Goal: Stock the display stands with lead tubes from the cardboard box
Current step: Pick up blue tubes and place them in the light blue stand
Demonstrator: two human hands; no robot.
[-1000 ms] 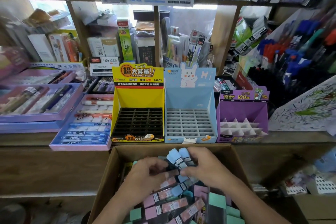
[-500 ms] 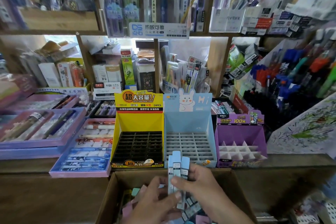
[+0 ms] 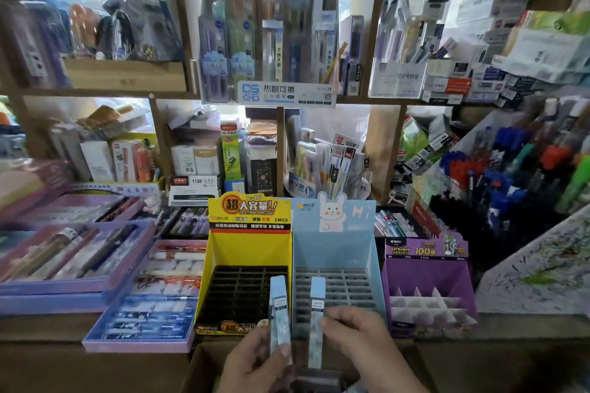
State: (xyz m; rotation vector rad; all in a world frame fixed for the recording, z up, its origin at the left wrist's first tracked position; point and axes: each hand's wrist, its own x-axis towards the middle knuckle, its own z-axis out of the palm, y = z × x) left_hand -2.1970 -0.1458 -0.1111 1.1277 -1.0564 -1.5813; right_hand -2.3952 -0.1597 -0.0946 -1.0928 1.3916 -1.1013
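Three display stands sit on the wooden counter: a yellow stand [image 3: 249, 252] with a black grid, a light blue stand [image 3: 335, 249] with a grey grid and a rabbit header, and a purple stand [image 3: 427, 281] with white dividers. No tubes show in any of their slots. My left hand [image 3: 255, 367] grips a light blue lead tube [image 3: 278, 306] upright in front of the yellow stand. My right hand [image 3: 360, 338] pinches a second light blue lead tube [image 3: 317, 313] upright before the blue stand. The cardboard box [image 3: 199, 367] lies below both hands, its contents mostly hidden.
Purple trays of pens [image 3: 73, 255] and a tray of small packs [image 3: 153, 297] lie left of the stands. Shelves packed with stationery rise behind. A sloped rack of coloured pens [image 3: 510, 175] stands at the right.
The view has tilted up, so the box has dropped out of sight. The tubes, held together a moment ago, are now split, one in each hand, and raised towards the stands.
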